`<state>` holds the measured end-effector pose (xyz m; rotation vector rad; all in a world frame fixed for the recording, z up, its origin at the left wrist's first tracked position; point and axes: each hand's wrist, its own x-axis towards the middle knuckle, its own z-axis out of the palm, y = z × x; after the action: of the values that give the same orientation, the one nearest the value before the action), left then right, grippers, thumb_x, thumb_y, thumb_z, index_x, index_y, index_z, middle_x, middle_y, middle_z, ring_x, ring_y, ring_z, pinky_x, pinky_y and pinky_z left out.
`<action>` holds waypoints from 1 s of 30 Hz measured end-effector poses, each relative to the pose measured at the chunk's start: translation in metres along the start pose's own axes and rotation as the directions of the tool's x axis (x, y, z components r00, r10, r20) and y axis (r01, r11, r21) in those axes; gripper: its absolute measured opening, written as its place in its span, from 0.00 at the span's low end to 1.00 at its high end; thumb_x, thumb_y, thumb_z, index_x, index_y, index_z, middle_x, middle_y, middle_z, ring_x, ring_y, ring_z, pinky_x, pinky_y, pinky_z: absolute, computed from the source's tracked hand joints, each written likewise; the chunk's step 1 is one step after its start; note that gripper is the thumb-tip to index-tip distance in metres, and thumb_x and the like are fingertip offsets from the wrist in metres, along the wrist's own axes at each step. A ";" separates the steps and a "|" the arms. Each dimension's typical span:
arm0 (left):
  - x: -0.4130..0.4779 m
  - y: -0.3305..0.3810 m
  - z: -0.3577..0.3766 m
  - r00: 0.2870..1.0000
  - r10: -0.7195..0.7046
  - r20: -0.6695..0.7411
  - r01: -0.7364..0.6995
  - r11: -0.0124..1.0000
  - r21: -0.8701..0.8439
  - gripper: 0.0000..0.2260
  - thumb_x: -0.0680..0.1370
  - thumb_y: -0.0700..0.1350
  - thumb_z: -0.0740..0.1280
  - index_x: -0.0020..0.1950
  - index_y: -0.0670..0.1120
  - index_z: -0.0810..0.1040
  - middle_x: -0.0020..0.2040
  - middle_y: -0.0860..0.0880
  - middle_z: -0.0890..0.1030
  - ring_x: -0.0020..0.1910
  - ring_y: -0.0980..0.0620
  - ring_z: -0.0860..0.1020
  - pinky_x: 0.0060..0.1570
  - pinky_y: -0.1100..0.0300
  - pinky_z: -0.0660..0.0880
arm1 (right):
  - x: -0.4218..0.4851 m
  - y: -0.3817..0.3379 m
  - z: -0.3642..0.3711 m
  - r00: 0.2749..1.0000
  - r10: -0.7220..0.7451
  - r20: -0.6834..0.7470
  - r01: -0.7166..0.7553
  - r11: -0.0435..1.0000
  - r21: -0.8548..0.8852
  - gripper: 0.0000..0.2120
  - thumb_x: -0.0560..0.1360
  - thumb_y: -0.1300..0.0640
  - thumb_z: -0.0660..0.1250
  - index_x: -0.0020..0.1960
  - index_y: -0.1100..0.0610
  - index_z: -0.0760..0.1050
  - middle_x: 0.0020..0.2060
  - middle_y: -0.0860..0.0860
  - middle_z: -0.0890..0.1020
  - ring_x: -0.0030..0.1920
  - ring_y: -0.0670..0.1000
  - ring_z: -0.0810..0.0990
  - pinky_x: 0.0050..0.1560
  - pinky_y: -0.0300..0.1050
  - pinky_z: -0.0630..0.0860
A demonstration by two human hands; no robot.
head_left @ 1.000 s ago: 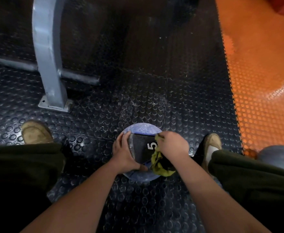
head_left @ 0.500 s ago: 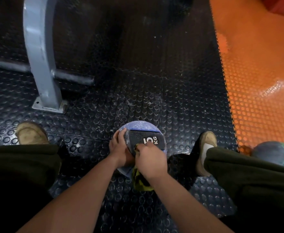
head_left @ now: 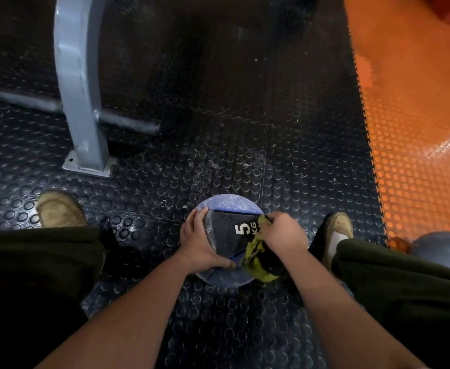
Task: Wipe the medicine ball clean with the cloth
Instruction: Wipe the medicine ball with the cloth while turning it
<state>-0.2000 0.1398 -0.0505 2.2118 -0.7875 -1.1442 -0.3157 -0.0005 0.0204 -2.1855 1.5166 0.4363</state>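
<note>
A blue and black medicine ball marked "5 KG" sits on the studded floor between my feet. My left hand grips its left side, fingers curled over the top and thumb under the near edge. My right hand presses a yellow-green cloth against the ball's right side, just right of the "5 KG" mark. The cloth is bunched in my fingers and hangs down over the ball's near right part, which it hides.
A grey metal post with a bolted foot plate and a crossbar stands at the far left. Orange studded flooring runs along the right. A second ball lies by my right knee. My shoes flank the ball.
My right hand has swept the cloth from the near middle of the ball up and over to its right side, uncovering the "5 KG" mark. My left hand keeps its hold.
</note>
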 end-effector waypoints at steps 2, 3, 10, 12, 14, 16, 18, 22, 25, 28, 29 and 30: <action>0.000 0.002 0.001 1.000 -0.014 0.002 0.014 1.000 0.002 0.64 0.56 0.57 0.83 0.77 0.57 0.40 0.76 0.54 0.38 0.76 0.46 0.42 0.76 0.45 0.50 | 0.008 -0.004 -0.008 0.998 0.003 0.055 -0.002 1.000 -0.028 0.10 0.77 0.55 0.58 0.51 0.53 0.78 0.47 0.54 0.82 0.45 0.56 0.77 0.42 0.44 0.71; 0.001 0.004 0.002 1.000 -0.016 -0.001 0.016 1.000 0.000 0.64 0.55 0.57 0.83 0.77 0.56 0.40 0.76 0.54 0.38 0.76 0.46 0.42 0.76 0.45 0.50 | 0.009 -0.009 -0.009 0.998 -0.012 0.054 0.015 0.998 -0.058 0.11 0.77 0.56 0.58 0.53 0.54 0.78 0.48 0.53 0.82 0.46 0.56 0.78 0.42 0.43 0.70; 0.006 0.004 0.001 0.998 0.018 -0.053 -0.016 0.999 0.027 0.60 0.55 0.59 0.77 0.78 0.46 0.49 0.78 0.45 0.45 0.77 0.42 0.48 0.75 0.50 0.50 | -0.018 -0.060 0.006 0.923 -0.379 0.069 0.381 0.871 -0.309 0.13 0.78 0.58 0.58 0.60 0.54 0.75 0.55 0.54 0.78 0.51 0.56 0.79 0.39 0.45 0.68; 0.005 0.002 -0.003 0.999 0.039 -0.024 -0.039 0.999 -0.013 0.65 0.48 0.65 0.74 0.78 0.48 0.48 0.77 0.46 0.45 0.77 0.43 0.48 0.76 0.49 0.51 | -0.013 -0.054 0.003 0.930 -0.363 0.058 0.364 0.890 -0.274 0.14 0.78 0.57 0.58 0.61 0.52 0.75 0.55 0.53 0.78 0.52 0.56 0.79 0.40 0.45 0.70; 0.005 0.001 -0.006 1.000 0.015 0.017 -0.014 0.999 -0.034 0.65 0.51 0.61 0.81 0.78 0.53 0.45 0.77 0.48 0.43 0.77 0.45 0.47 0.76 0.48 0.51 | 0.000 -0.034 -0.007 0.963 -0.264 0.049 0.268 0.933 -0.240 0.13 0.77 0.55 0.59 0.59 0.50 0.77 0.53 0.52 0.80 0.52 0.56 0.79 0.44 0.45 0.72; 0.007 0.001 -0.009 0.999 0.001 0.048 0.001 0.999 -0.034 0.63 0.55 0.55 0.84 0.77 0.56 0.44 0.76 0.55 0.41 0.76 0.47 0.45 0.76 0.46 0.52 | 0.011 -0.004 -0.026 0.985 -0.146 0.092 0.157 0.980 -0.126 0.11 0.77 0.53 0.62 0.56 0.49 0.79 0.50 0.51 0.82 0.51 0.54 0.80 0.47 0.43 0.74; 0.008 0.001 -0.013 0.997 -0.011 0.079 0.015 0.999 -0.051 0.63 0.55 0.54 0.84 0.77 0.58 0.43 0.76 0.57 0.39 0.77 0.47 0.44 0.76 0.44 0.52 | 0.014 0.025 -0.049 0.983 -0.099 0.154 0.068 0.978 0.199 0.07 0.76 0.55 0.66 0.52 0.53 0.80 0.42 0.52 0.82 0.44 0.54 0.81 0.42 0.39 0.73; 0.012 0.004 -0.015 0.995 -0.039 0.092 0.045 0.997 -0.057 0.64 0.55 0.53 0.84 0.77 0.59 0.42 0.76 0.56 0.39 0.77 0.46 0.44 0.76 0.43 0.52 | 0.009 0.044 -0.079 0.978 -0.092 0.186 -0.001 0.895 0.445 0.10 0.75 0.60 0.68 0.55 0.53 0.78 0.40 0.49 0.78 0.36 0.48 0.74 0.33 0.33 0.70; 0.013 0.010 -0.011 0.997 -0.029 0.069 0.028 1.000 0.008 0.63 0.55 0.56 0.84 0.77 0.57 0.43 0.77 0.55 0.39 0.77 0.46 0.43 0.76 0.45 0.52 | 0.008 0.018 -0.070 0.958 -0.232 0.169 0.140 0.893 0.428 0.10 0.73 0.62 0.68 0.49 0.48 0.78 0.38 0.48 0.79 0.33 0.44 0.74 0.33 0.28 0.71; 0.013 0.012 -0.007 0.998 -0.002 0.062 0.000 0.999 0.035 0.64 0.55 0.58 0.83 0.77 0.56 0.43 0.76 0.54 0.40 0.76 0.46 0.43 0.76 0.46 0.51 | 0.011 -0.007 -0.041 0.926 -0.311 0.214 0.274 0.943 0.189 0.13 0.71 0.53 0.69 0.54 0.41 0.79 0.48 0.47 0.81 0.44 0.49 0.80 0.50 0.43 0.78; 0.014 0.013 -0.006 0.998 -0.003 0.066 0.000 0.999 0.044 0.64 0.54 0.59 0.83 0.77 0.56 0.42 0.76 0.54 0.40 0.76 0.46 0.43 0.76 0.46 0.51 | 0.010 -0.012 -0.031 0.912 -0.333 0.238 0.329 0.943 0.057 0.16 0.73 0.50 0.68 0.59 0.41 0.77 0.54 0.48 0.78 0.50 0.51 0.79 0.53 0.47 0.77; 0.014 0.013 -0.006 0.997 -0.014 0.070 0.010 0.998 0.056 0.65 0.54 0.59 0.83 0.77 0.57 0.42 0.76 0.54 0.39 0.77 0.46 0.42 0.76 0.46 0.50 | 0.008 -0.017 -0.022 0.906 -0.348 0.242 0.371 0.927 -0.057 0.18 0.75 0.48 0.65 0.64 0.42 0.75 0.59 0.49 0.73 0.55 0.52 0.77 0.56 0.49 0.75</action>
<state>-0.1915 0.1218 -0.0462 2.2348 -0.8461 -1.2259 -0.2973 -0.0133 0.0380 -2.3345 0.9608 0.6243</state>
